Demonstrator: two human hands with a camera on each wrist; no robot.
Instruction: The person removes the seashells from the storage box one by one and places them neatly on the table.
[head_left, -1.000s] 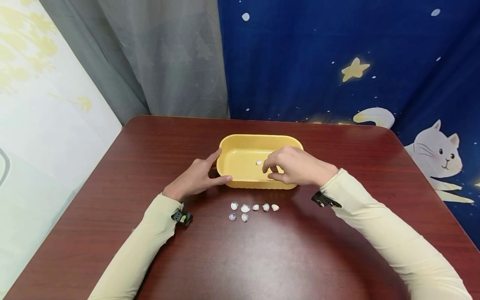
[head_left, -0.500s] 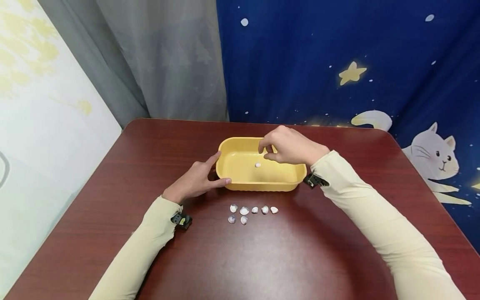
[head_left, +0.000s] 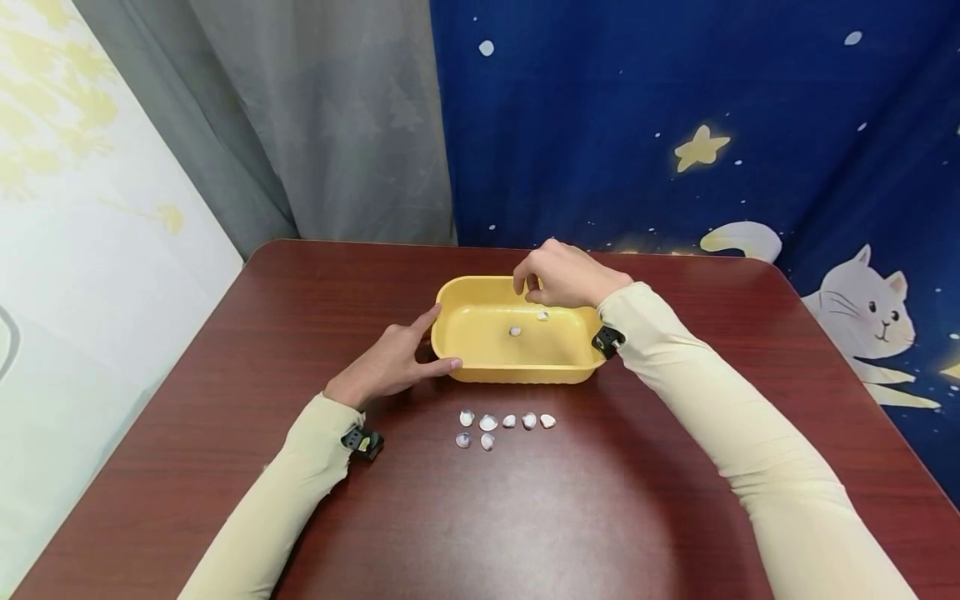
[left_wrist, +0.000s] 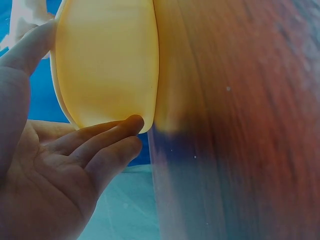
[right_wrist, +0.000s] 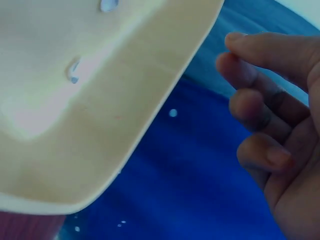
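A yellow basin (head_left: pixel 525 373) stands on the table with two small pale shells inside, one shell (head_left: pixel 514 332) mid-floor and another shell (head_left: pixel 543 316) by the far wall. My left hand (head_left: pixel 390 358) holds the basin's left end, thumb at the near corner, other fingers against the end wall in the left wrist view. Over the far right rim hovers my right hand (head_left: pixel 566 275), fingers loosely bent; the right wrist view shows nothing between its thumb and fingers (right_wrist: pixel 247 107). In front of the basin lie several shells (head_left: pixel 488 422) in two short rows.
The dark red-brown table (head_left: pixel 360 517) reaches back to a grey curtain (head_left: pixel 337 125) and a blue curtain (head_left: pixel 570 125) with stars and a cat. A pale panel (head_left: pixel 90 208) is at the left. Each wrist wears a black camera strap.
My right hand has moved from low inside the basin up and back to its far rim. A second shell now shows beneath it. The left hand has stayed at the basin's end.
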